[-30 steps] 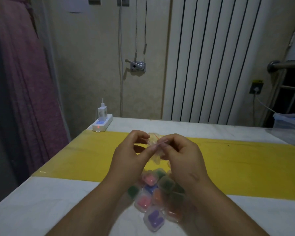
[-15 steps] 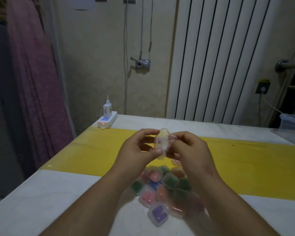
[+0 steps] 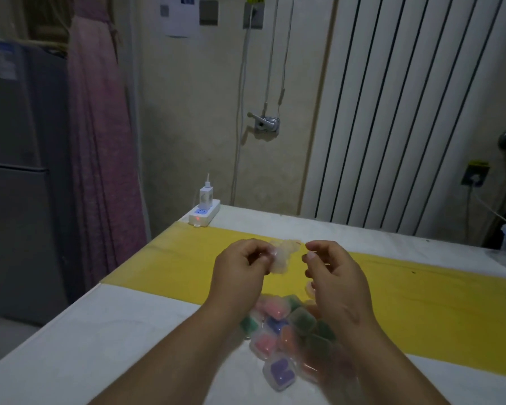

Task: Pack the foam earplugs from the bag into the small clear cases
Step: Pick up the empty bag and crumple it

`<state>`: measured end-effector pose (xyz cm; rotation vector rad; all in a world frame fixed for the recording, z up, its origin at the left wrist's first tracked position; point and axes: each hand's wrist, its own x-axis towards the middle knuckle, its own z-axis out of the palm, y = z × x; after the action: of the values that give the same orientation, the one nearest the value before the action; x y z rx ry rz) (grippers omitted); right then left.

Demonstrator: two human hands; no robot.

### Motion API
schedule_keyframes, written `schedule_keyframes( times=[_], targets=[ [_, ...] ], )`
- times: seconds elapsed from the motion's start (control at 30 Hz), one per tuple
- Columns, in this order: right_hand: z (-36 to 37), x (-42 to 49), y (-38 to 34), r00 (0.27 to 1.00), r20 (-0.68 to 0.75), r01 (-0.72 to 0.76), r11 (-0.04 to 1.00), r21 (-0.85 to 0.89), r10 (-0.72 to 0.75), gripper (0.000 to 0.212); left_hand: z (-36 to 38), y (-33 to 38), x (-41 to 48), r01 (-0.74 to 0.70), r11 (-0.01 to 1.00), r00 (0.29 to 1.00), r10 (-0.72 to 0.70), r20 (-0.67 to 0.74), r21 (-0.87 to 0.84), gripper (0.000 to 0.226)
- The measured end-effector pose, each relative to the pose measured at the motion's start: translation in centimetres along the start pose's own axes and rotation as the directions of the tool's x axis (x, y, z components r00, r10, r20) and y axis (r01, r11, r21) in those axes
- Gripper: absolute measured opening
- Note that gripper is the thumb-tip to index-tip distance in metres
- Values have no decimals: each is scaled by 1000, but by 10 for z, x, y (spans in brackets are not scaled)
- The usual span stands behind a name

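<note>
Both forearms reach forward over the white-and-yellow table. The left hand pinches a small clear plastic case in its fingers, above the pile of filled clear cases. The right hand curls just beside it, and I cannot tell whether it holds anything.

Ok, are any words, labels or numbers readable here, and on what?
No text can be read.
Paper sheet pinned up high: print too blurred.
Fridge sticker: too blurred.
Yellow tag above the socket: too small.
Power strip: no legible marking.
</note>
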<state>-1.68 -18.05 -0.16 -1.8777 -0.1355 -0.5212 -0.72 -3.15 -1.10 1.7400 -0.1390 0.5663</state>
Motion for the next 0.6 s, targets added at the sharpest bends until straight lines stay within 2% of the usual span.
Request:
schedule_keyframes(
  times=[0.13, 0.27, 0.43, 0.6],
  targets=[
    [2, -6, 5, 1000, 7, 20, 999, -49, -20, 16, 0, 14, -3, 89, 996, 996, -89, 13, -10, 19],
    [9, -12, 5, 998, 33, 53, 992, -116, -49, 19, -10, 19, -19, 96, 995, 995, -96, 41, -2, 23],
    [18, -12, -6, 997, 57, 61, 985, -160, -53, 15, -53, 15, -28, 114, 993, 990, -113, -79, 8, 24],
    [44, -16, -34, 989, 138, 80, 988, -135, -61, 14, -95, 14, -34, 123, 992, 982, -123, -146, -11, 23]
  ],
)
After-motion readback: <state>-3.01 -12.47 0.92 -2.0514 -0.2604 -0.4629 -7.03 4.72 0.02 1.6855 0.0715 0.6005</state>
